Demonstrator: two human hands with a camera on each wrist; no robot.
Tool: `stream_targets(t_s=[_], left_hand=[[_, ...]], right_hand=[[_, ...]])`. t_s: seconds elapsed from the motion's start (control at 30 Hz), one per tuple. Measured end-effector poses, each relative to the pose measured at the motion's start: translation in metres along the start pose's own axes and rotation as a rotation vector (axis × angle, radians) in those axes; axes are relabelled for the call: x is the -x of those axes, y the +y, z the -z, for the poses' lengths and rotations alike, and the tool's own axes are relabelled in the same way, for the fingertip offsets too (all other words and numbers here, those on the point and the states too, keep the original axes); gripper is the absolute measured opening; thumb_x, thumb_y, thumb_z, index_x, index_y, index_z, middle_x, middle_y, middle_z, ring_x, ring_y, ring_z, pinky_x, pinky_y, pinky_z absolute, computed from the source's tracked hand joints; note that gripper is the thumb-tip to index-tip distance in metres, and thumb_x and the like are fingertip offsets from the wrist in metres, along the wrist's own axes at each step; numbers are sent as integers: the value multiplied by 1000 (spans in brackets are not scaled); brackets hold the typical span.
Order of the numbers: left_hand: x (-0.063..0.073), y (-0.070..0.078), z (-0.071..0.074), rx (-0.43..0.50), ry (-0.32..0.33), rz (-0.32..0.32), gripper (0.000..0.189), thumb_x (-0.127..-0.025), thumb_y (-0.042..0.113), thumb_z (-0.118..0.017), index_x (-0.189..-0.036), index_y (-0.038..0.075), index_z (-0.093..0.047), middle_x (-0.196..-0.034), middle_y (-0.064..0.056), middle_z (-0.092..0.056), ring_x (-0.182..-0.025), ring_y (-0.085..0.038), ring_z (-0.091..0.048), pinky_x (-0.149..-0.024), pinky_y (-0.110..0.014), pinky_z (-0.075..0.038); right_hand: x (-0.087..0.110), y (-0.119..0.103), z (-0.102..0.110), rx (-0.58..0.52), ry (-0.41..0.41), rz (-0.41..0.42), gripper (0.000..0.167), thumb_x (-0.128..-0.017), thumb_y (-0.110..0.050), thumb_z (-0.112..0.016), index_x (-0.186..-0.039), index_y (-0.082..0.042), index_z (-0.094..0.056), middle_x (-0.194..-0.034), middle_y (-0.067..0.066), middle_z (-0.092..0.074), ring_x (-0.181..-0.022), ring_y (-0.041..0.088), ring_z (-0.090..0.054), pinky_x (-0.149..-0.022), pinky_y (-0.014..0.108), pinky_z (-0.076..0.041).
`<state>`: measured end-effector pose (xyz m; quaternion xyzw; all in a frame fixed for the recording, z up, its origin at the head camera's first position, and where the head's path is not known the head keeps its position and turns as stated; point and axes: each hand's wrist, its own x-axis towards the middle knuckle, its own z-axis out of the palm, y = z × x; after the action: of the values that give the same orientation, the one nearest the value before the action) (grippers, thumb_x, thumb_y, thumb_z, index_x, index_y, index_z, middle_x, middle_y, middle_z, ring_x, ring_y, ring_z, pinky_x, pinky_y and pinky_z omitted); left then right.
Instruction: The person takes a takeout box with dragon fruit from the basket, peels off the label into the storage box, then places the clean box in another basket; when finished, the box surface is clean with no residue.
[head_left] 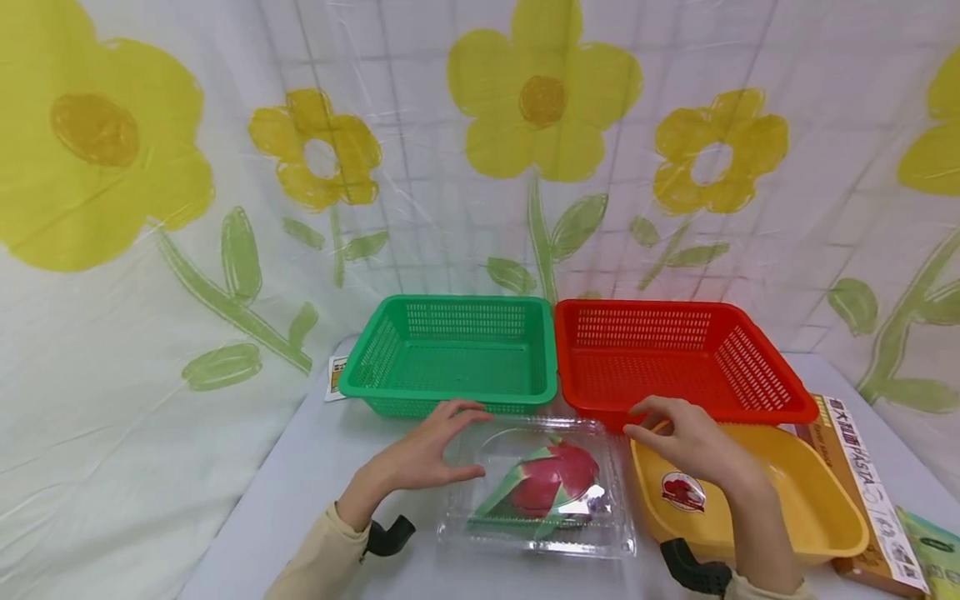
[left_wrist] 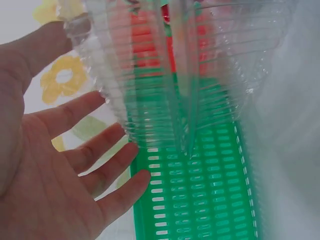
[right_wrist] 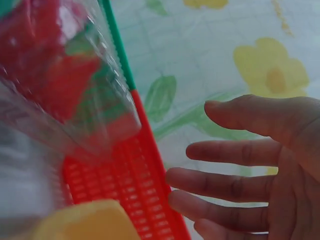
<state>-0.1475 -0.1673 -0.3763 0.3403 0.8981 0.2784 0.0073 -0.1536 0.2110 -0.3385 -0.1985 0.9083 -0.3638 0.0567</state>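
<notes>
A clear plastic clamshell box point(head_left: 487, 450) lies closed on the white table, with a pink and green dragon fruit point(head_left: 551, 483) inside it. My left hand point(head_left: 423, 446) is at the box's left side, thumb and fingers spread apart. In the left wrist view, the fingers of that hand point(left_wrist: 75, 165) reach toward the ribbed side of the box point(left_wrist: 165, 100); whether they touch it I cannot tell. My right hand point(head_left: 693, 442) hovers past the box's right edge, above the yellow tray. Its fingers point(right_wrist: 225, 182) are extended and apart from the box in the right wrist view.
A green basket point(head_left: 450, 404) and a red basket point(head_left: 690, 408) stand side by side behind the box. The yellow tray point(head_left: 795, 492) sits to its right. Beyond that lie a pasta box point(head_left: 862, 483) and a green packet point(head_left: 937, 550). A flowered curtain point(head_left: 420, 233) hangs behind.
</notes>
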Motion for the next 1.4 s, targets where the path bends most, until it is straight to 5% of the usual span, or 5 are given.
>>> stream_targets(t_s=[0.37, 0.6, 0.77, 1.1, 1.4], left_hand=[[2, -14, 16, -121, 312, 9, 42, -88, 21, -76, -126, 11, -63, -125, -6, -59, -116, -25, -57, -91, -45, -50], [7, -23, 21, -200, 679, 312, 30, -88, 20, -73, -114, 5, -69, -107, -14, -64, -83, -27, -66, -64, -40, -52], [6, -27, 13, -275, 816, 490, 48, -89, 34, -69, -125, 3, -62, -113, -21, -55, -69, -31, -59, -51, -41, -46], [4, -37, -3, -349, 686, 707, 88, -91, 57, -56, -153, 3, -23, -139, -33, -24, -89, -49, -51, -72, -59, -45], [1, -49, -18, -180, 675, 754, 91, -93, 57, -55, -154, 5, -14, -154, -31, 5, -98, -57, -49, -75, -62, -45]], right_hand=[[-3, -30, -42, 68, 62, 19, 44, -88, -29, -74, -123, -6, -62, -107, 8, -61, -92, 22, -58, -73, 31, -54], [7, -47, -71, 78, 157, -162, 61, -84, -32, -78, -134, -7, -54, -125, 16, -55, -108, 32, -56, -86, 54, -52], [13, -55, -88, 78, 233, -185, 72, -84, -31, -78, -141, -3, -44, -129, 22, -53, -111, 39, -56, -87, 59, -50], [28, -62, -99, 110, 283, -177, 82, -84, -33, -77, -147, -1, -35, -133, 25, -49, -108, 40, -58, -86, 59, -50], [30, -64, -105, 97, 299, -186, 91, -83, -35, -77, -152, -2, -28, -140, 24, -43, -123, 41, -50, -93, 62, -45]])
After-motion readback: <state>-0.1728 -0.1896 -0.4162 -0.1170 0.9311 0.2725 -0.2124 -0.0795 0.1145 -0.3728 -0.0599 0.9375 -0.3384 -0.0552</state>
